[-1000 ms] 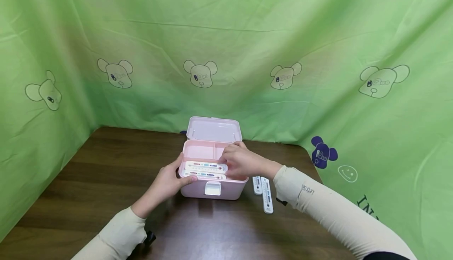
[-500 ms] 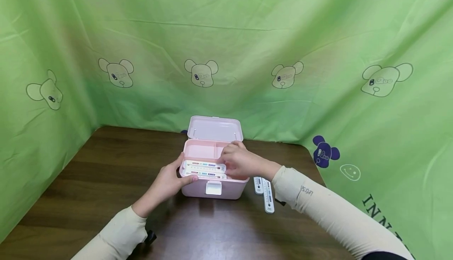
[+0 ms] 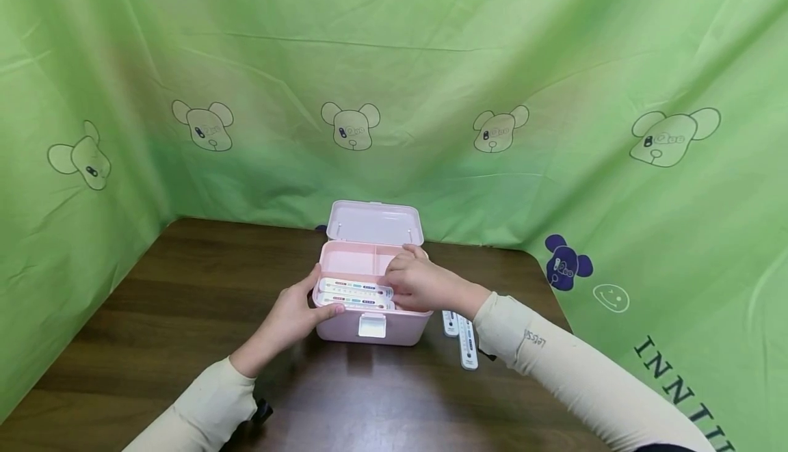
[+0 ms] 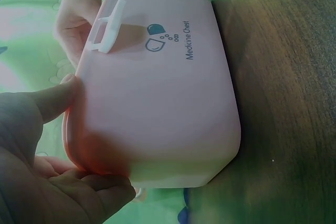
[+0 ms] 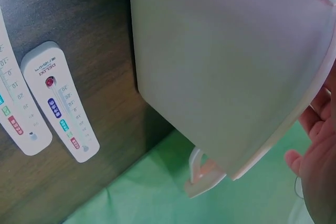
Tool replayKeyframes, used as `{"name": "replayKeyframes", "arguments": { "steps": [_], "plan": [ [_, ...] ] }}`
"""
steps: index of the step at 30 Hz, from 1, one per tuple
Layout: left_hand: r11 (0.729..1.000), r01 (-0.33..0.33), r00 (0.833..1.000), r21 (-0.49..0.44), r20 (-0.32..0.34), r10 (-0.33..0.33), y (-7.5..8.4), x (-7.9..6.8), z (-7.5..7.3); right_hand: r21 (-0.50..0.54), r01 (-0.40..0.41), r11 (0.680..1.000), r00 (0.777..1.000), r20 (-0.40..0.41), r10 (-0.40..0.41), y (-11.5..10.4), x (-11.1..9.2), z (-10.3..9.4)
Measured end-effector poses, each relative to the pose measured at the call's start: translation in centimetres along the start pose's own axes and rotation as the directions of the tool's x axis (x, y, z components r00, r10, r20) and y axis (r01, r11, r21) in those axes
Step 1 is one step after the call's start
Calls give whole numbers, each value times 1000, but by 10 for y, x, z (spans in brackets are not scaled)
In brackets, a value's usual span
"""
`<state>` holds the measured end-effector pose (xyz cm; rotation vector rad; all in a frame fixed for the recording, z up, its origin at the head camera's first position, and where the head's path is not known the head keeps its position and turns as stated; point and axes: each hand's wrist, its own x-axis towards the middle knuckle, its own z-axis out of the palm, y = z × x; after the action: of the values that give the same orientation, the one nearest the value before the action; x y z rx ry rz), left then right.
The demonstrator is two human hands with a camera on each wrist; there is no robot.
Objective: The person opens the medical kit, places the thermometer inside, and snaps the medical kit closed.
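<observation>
A pink medicine box [image 3: 400, 329] stands on the table with its lid [image 3: 374, 223] swung back. The left hand [image 3: 294, 312] grips its front left corner, thumb over the front rim and fingers against the side. Two white thermometers lie lengthwise in the front compartment, a rear thermometer [image 3: 353, 288] and a front thermometer [image 3: 351, 299]. The right hand [image 3: 425, 284] reaches into the box at their right ends. Its fingertips are hidden inside, so I cannot tell whether they pinch anything. In the left wrist view, the left thumb [image 4: 55, 98] touches the rim.
Two more white thermometers lie on the table right of the box, a longer-showing thermometer [image 3: 468, 346] and a partly covered thermometer [image 5: 62, 100]. A divider splits the box's rear compartment [image 3: 347, 258]. Green cloth [image 3: 394, 48] hangs behind the brown table [image 3: 185, 288].
The rear thermometer has shifted slightly left and settled nearer the front one. The right hand stays at the right ends; the left hand keeps its grip. The view has shifted a little.
</observation>
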<state>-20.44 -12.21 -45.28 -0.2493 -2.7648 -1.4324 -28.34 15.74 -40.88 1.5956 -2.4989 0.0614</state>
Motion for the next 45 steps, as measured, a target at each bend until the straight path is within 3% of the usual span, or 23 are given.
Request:
{"name": "replayKeyframes", "arguments": {
  "steps": [8, 12, 18, 26, 32, 36, 40, 42, 45],
  "plan": [
    [1000, -1, 1000, 18, -13, 1, -2, 0, 2, 50, -68, 996, 998, 6, 68, -1, -8, -1],
    [1000, -2, 1000, 4, -20, 3, -2, -1, 3, 148, -121, 982, 989, -68, 132, -3, -17, -4],
    [1000, -4, 1000, -1, -22, 4, -2, -3, 5, 212, -187, 959, 954, -195, 229, -8, -41, -7],
    [1000, -1, 1000, 1, -30, 1, -1, -7, 4, 199, -274, 941, 876, -352, 330, -13, -81, -9],
    [998, -59, 997, -2, -55, 58, 1, -11, 9, 226, -367, 902, 809, -401, 429, -23, -120, -6],
    [995, -76, 995, 58, -60, 79, 1, -14, 12, 235, -450, 862, 765, -397, 507, -31, -145, -1],
    [992, -56, 993, 115, -93, 67, 2, -15, 9, 276, -510, 815, 740, -342, 579, -34, -159, 5],
    [990, -52, 994, 129, -90, 64, 3, -14, 6, 316, -538, 781, 720, -310, 621, -36, -166, 9],
    [988, -58, 995, 146, -69, 68, 4, -12, 3, 386, -583, 715, 669, -271, 692, -37, -176, 16]
  ]
}}
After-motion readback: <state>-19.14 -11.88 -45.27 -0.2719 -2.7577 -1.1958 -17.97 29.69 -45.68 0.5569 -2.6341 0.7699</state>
